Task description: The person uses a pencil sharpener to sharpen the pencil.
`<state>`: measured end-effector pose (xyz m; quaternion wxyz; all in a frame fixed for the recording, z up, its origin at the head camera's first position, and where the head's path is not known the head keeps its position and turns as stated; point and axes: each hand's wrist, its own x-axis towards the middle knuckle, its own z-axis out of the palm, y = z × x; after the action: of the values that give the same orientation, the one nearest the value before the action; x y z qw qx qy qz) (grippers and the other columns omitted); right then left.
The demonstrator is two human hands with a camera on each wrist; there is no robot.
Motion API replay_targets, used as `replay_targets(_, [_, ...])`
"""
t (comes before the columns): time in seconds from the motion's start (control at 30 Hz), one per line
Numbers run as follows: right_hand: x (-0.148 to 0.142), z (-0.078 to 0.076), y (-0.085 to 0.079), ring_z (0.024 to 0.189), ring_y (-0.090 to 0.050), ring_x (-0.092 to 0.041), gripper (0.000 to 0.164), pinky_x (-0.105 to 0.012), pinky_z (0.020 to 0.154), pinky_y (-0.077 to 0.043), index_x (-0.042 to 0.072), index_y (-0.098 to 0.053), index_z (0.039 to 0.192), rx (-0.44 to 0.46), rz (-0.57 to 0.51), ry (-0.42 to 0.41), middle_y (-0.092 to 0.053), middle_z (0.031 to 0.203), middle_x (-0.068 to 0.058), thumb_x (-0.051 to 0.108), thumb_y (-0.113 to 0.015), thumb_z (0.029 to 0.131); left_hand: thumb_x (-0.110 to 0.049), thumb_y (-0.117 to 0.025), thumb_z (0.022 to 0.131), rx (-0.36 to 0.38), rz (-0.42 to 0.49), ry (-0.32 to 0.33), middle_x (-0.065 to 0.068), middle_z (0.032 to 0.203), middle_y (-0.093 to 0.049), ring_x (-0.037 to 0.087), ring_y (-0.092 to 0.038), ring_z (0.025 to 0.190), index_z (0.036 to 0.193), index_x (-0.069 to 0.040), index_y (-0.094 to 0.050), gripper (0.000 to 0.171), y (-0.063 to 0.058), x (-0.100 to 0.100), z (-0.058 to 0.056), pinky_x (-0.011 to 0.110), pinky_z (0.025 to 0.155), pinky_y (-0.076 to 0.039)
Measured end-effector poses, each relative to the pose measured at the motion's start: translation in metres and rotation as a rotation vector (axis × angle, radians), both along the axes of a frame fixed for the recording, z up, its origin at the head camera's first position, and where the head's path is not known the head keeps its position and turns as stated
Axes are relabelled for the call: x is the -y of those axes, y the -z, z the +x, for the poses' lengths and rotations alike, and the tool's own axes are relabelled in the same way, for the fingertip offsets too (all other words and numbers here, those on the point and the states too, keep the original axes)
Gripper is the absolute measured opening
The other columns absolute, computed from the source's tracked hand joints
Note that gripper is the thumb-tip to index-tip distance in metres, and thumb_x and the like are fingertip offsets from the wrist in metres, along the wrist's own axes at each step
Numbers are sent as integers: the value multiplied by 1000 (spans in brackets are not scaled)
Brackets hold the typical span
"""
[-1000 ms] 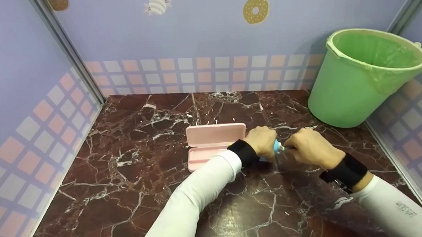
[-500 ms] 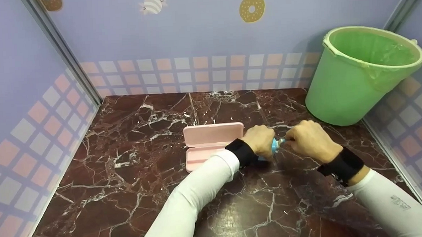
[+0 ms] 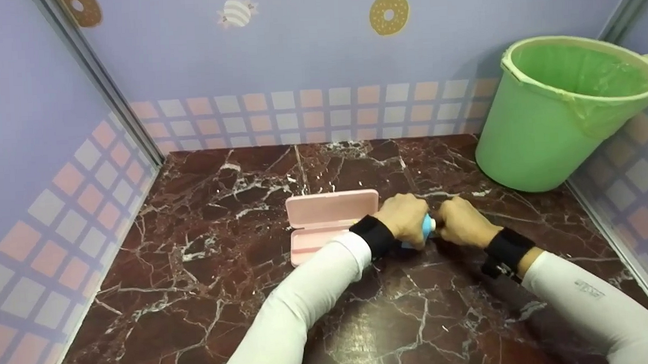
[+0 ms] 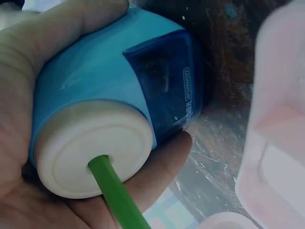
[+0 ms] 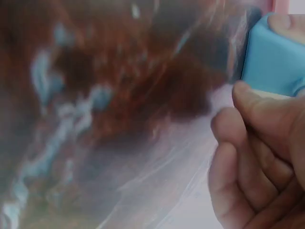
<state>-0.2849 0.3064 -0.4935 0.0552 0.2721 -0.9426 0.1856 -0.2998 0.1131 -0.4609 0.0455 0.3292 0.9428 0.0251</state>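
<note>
My left hand [image 3: 405,217] wraps around a light-blue pencil sharpener [image 4: 90,71] with a dark-blue see-through shavings drawer [image 4: 167,81]. From the round cream face of the sharpener in the left wrist view, a green pencil [image 4: 116,193] sticks out. My right hand [image 3: 464,221] is at the opposite end of the sharpener, fingers curled about its crank handle, which they mostly hide. In the right wrist view, the sharpener's blue body shows just beyond the curled fingers [image 5: 226,167].
Left of the sharpener lies an open pink pencil case [image 3: 332,209], partly behind my left arm. A green bucket [image 3: 540,134] with a liner stands at the back right. Small white bits dot the dark marbled table [image 3: 208,296]. Patterned walls [image 3: 318,51] enclose three sides.
My right hand has circled at the crank end and now sits closer to the sharpener. The crank, visible half a second ago, is mostly hidden. My left hand stays put around the sharpener.
</note>
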Motion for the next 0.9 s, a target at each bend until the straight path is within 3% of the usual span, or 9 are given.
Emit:
replay_targets(0.2, [0, 4, -4, 55, -26, -7, 46, -25, 53, -27, 22, -43, 52, -4, 7, -62, -29, 59, 15, -11, -72, 66, -43, -98, 71, -15, -1, -13, 0, 99, -76, 23, -74, 88, 99, -21, -74, 42, -3, -2, 0, 41, 76, -67])
replay_targets(0.47, [0, 12, -1, 53, -35, -4, 40, -25, 50, -36, 18, -60, 56, 0, 46, -132, -41, 59, 16, -2, -91, 72, -44, -100, 69, -13, 20, -19, 0, 99, -77, 23, -75, 87, 99, -21, -75, 45, 1, -1, 3, 41, 75, -67])
replay_targets(0.73, [0, 22, 0, 58, -50, -8, 31, -41, 55, -52, 15, -67, 61, -87, 86, -164, -55, 60, 11, 5, -95, 71, -43, -100, 69, -12, 24, -40, 0, 100, -77, 24, -75, 87, 101, -21, -76, 46, 1, -1, 5, 42, 74, -66])
replay_targets(0.9, [3, 25, 0, 56, -45, -9, 35, -41, 52, -50, 17, -60, 61, -106, 132, -165, -47, 59, 12, 7, -92, 72, -41, -100, 68, -24, 45, -42, 1, 99, -78, 25, -77, 87, 98, -21, -76, 43, 1, 0, 6, 42, 74, -67])
